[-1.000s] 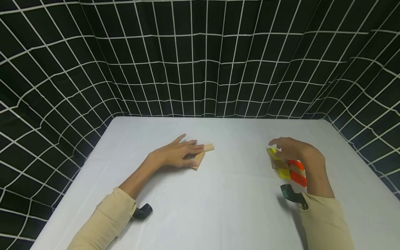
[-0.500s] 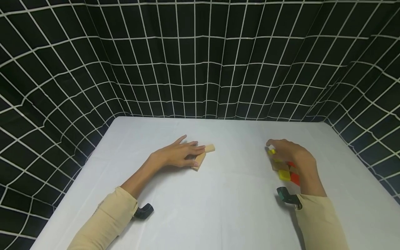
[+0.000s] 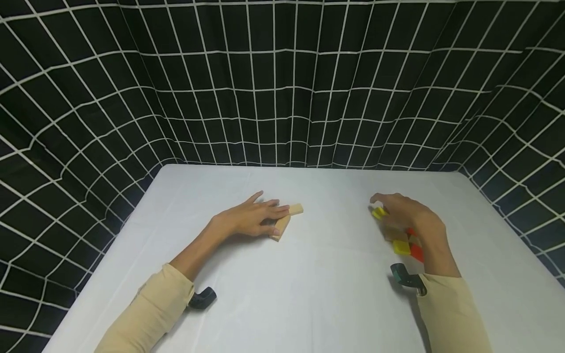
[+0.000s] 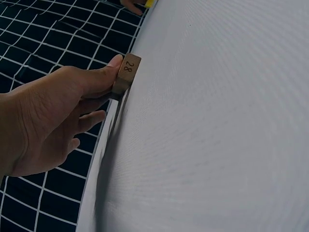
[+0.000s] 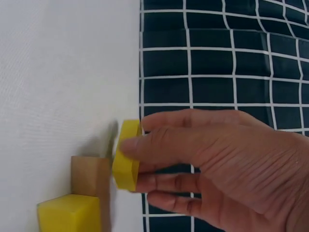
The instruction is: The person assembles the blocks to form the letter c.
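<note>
My left hand (image 3: 249, 216) holds two plain wooden blocks meeting at an angle on the white table. Its thumb is on the nearer wooden block (image 3: 281, 228) and its fingertips reach the farther wooden block (image 3: 296, 209). In the left wrist view, the number 28 shows on the end of a wooden block (image 4: 127, 68) at the thumb. My right hand (image 3: 403, 212) pinches a yellow block (image 5: 126, 159) between thumb and fingers, a small gap from the group beside it. That group includes another yellow block (image 3: 401, 247), a brown wooden block (image 5: 90, 171) and red pieces (image 3: 417, 252), partly hidden under the hand.
White cloth covers the table (image 3: 318, 289). A dark curtain (image 3: 282, 88) with a white grid hangs behind and at both sides. Dark curved mounts stick out from both sleeves, the left mount (image 3: 203, 298) and the right mount (image 3: 403, 277), low over the table.
My right hand has shifted left and drawn the yellow block away from the coloured group. The left hand and its wooden blocks stay in place.
</note>
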Tool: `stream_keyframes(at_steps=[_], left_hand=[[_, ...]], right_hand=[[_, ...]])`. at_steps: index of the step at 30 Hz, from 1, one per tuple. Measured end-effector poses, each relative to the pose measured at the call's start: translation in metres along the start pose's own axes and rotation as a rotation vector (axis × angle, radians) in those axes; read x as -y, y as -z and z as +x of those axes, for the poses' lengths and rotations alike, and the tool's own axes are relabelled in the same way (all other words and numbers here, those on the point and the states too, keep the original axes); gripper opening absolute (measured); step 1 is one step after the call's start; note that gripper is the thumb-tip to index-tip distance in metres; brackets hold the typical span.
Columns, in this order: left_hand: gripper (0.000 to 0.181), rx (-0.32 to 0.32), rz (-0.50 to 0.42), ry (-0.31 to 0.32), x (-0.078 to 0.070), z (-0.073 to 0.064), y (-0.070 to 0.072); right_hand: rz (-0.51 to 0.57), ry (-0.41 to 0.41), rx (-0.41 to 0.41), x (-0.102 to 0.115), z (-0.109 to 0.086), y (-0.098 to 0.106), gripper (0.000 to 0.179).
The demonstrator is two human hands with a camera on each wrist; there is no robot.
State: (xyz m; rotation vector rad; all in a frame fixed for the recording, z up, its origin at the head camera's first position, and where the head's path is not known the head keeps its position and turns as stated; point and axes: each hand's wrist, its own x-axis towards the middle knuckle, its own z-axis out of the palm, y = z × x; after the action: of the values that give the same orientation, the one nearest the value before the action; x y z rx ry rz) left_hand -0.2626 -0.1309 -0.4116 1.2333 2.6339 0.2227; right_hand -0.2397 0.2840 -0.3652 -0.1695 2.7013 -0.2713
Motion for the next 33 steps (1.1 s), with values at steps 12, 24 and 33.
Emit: stream_keyframes(at_steps=[12,24,33], left_hand=[[0.069,-0.024,0.002,-0.011,-0.003,0.001,0.002],[0.068,-0.018,0.028,-0.01,-0.003,0.0,0.003],[0.065,-0.076,0.01,-0.045,-0.007,0.002,-0.001]], right_hand=[[-0.018,0.214,-0.148,0.015,-0.003,0.014,0.059],[0.001,0.275,-0.187,0.039,-0.015,0.017,0.05],[0.007,0.309,-0.165,0.046,-0.018,0.018,0.036]])
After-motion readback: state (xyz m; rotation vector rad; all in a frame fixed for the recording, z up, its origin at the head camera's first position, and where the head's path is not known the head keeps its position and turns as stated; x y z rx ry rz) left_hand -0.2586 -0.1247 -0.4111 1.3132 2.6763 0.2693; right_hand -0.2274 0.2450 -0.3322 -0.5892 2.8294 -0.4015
